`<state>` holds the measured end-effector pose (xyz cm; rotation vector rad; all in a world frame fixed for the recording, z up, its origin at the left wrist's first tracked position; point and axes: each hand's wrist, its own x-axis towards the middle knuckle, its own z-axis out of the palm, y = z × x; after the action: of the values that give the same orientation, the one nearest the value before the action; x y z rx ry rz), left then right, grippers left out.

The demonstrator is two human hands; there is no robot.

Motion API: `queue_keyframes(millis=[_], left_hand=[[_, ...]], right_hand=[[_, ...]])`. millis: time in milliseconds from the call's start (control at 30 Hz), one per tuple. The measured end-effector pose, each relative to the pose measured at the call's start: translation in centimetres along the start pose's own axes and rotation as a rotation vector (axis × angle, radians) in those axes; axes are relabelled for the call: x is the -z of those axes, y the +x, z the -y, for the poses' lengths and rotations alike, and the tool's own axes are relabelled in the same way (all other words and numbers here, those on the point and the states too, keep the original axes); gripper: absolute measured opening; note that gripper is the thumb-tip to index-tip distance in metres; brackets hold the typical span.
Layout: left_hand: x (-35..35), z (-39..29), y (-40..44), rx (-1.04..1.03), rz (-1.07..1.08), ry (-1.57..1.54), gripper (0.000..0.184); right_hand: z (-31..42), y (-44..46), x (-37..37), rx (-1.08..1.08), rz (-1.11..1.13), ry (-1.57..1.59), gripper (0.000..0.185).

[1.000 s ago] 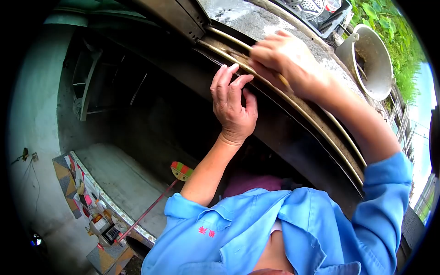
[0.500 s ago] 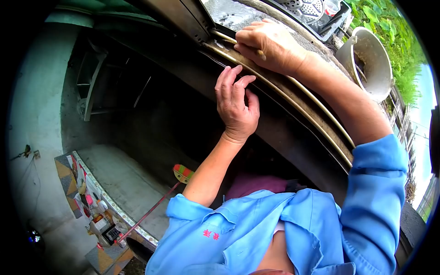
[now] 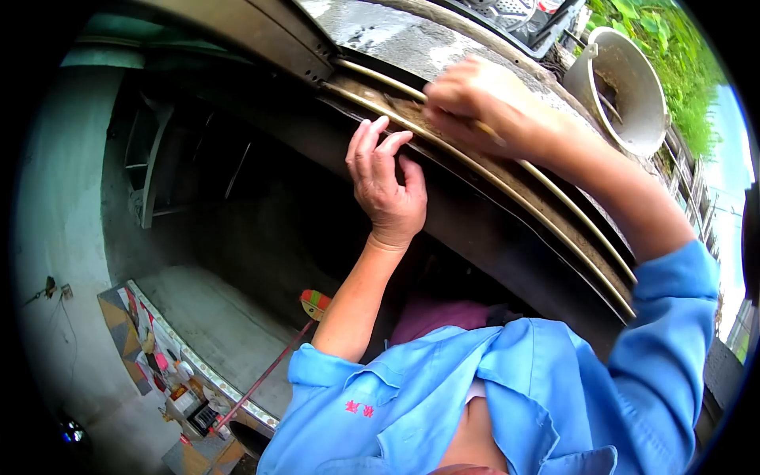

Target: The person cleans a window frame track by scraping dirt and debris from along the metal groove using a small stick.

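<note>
My right hand [image 3: 487,107] is closed over a sliding window track [image 3: 546,198] with dirt between its two pale metal rails. A light wooden stick-like handle [image 3: 491,133] pokes out of the heel side of that fist; its other end is hidden by the blurred fingers. Lower and to the left, my left hand [image 3: 389,186] has bent, parted fingers, with fingertips by the near rail and nothing held. A brown metal window frame [image 3: 253,36] meets the track at upper left.
Outside, a grey bucket [image 3: 621,91] and a dark crate [image 3: 546,32] stand beyond a concrete ledge [image 3: 396,36]. Below inside, a red-handled broom [image 3: 265,376] leans near a shelf edge with assorted small items [image 3: 186,396].
My right hand has slid along the track, away from the window frame corner, and is blurred. The left hand keeps its place by the rail while the view shifts slightly.
</note>
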<state>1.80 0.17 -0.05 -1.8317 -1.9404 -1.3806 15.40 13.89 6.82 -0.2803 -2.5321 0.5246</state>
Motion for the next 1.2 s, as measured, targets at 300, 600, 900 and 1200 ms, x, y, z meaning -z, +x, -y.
queue_keyframes(millis=[300,600,900,1200], left_hand=[[0.4,-0.2,0.1,-0.002,0.019,0.046,0.031],[0.8,-0.1,0.2,-0.013,0.028,0.072,0.031],[0.3,-0.1,0.1,0.01,-0.003,0.049,0.034],[0.4,0.1,0.4,-0.006,-0.007,0.059,0.036]], right_hand=[[2.0,-1.5,0.2,-0.049,0.074,0.003,0.012],[3.8,-4.0,1.6,-0.012,0.152,-0.089,0.013],[5.1,-7.1,4.9,-0.056,0.24,0.021,0.015],[1.9,-3.3,1.6,-0.021,0.102,0.037,0.012]])
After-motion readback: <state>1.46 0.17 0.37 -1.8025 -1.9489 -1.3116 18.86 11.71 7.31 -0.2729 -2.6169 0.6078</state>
